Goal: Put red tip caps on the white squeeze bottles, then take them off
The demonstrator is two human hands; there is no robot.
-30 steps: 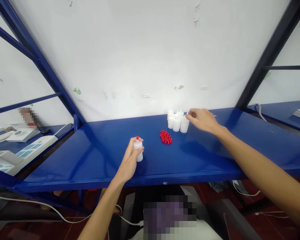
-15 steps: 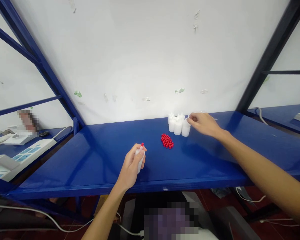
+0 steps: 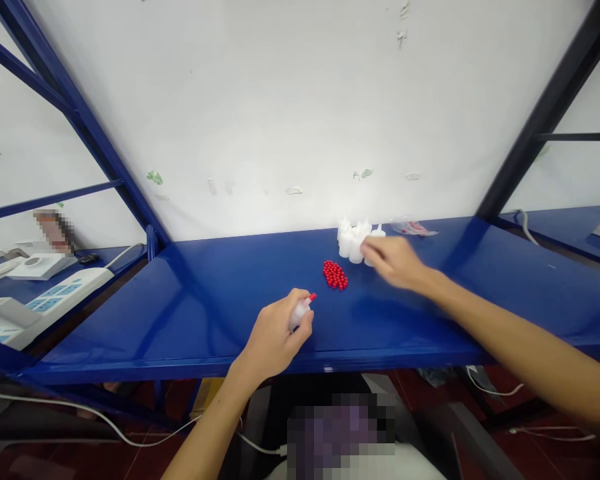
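My left hand (image 3: 275, 333) is wrapped round a small white squeeze bottle (image 3: 300, 312) with a red cap on its nozzle, tilted to the right above the near part of the blue table. At the right of the red caps, my right hand (image 3: 393, 263) is bent in front of the group of white nozzle bottles (image 3: 345, 247). Its fingers are blurred and partly hide the nearest bottles, so whether they hold anything cannot be told. A cluster of small red caps (image 3: 335, 275) lies between the two hands, in front of the bottles.
The blue table (image 3: 205, 293) meets a white wall at the back. A clear plastic bag with red bits (image 3: 414, 228) lies behind my right hand. Blue frame posts (image 3: 105, 147) rise at the left. A white power strip (image 3: 55, 307) sits on the neighbouring table.
My left hand has turned and shifted right, tilting the bottle from near upright. My right hand has moved left and toward me, away from the rightmost bottle's nozzle.
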